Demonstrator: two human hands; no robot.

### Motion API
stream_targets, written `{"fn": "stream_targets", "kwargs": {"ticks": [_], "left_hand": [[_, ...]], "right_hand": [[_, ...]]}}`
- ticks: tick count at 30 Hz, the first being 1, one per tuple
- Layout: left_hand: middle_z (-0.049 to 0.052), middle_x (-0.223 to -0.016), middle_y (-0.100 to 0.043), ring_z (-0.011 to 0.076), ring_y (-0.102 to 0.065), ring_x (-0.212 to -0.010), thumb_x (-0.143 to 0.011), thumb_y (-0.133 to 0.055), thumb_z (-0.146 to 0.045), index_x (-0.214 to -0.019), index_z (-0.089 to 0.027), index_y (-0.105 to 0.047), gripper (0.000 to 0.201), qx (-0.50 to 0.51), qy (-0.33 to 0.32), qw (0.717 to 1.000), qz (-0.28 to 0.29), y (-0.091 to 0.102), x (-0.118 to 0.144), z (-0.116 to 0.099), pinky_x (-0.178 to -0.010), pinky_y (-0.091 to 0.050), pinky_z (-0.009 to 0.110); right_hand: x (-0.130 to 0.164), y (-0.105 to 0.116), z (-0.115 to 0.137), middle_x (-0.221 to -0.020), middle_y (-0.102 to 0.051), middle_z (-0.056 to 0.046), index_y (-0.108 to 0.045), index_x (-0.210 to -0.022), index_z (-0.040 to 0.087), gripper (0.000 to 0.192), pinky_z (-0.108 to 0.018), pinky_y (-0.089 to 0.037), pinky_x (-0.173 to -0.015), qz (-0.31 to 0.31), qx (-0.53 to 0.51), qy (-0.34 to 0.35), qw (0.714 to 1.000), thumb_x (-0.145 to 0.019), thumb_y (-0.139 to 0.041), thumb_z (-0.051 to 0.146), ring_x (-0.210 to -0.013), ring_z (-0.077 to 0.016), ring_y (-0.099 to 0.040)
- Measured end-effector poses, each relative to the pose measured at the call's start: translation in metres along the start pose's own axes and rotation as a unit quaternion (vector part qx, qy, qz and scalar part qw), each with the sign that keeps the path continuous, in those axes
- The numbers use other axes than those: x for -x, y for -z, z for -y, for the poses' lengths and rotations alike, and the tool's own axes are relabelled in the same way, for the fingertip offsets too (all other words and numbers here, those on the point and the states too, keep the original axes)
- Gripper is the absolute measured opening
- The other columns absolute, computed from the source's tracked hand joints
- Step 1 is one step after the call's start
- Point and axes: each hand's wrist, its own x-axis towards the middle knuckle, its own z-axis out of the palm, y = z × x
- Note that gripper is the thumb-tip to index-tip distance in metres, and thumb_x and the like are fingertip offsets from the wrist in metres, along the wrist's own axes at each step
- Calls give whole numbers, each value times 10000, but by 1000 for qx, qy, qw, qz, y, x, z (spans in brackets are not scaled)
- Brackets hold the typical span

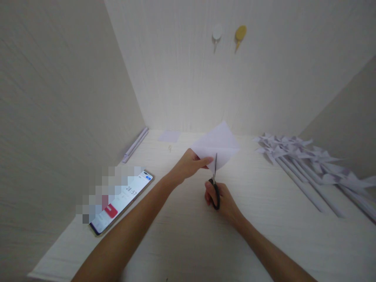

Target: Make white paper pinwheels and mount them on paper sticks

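My left hand (190, 164) pinches the near left corner of a white folded sheet of paper (219, 143) and holds it above the desk. My right hand (221, 199) grips black-handled scissors (215, 184), with the blades pointing up and away into the paper's lower edge. The two hands are close together near the middle of the desk.
A phone (123, 201) with a lit screen lies at the left on the pale wooden desk (188, 235). Several white paper pinwheels on rolled sticks (308, 164) lie at the right. A small paper square (169, 136) and rolled paper sticks (135, 145) lie by the back wall. Two hooks (229, 35) hang on the wall.
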Motion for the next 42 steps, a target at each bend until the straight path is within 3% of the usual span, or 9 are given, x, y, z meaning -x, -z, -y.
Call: {"fn": "stream_targets", "kwargs": {"ticks": [42], "left_hand": [[32,-773,-651,97,-585,-654,-657,-588,-151,-817,-123,-600,163,3,14,1000,-3,0,-1,0,-582,-485,206]], "right_hand": [[0,1,-1,-346,-383,19,-373,-376,178,542,-225,-299,-408,-15,24,-16,999,-757,-344,563,-346,-72,-361]]}}
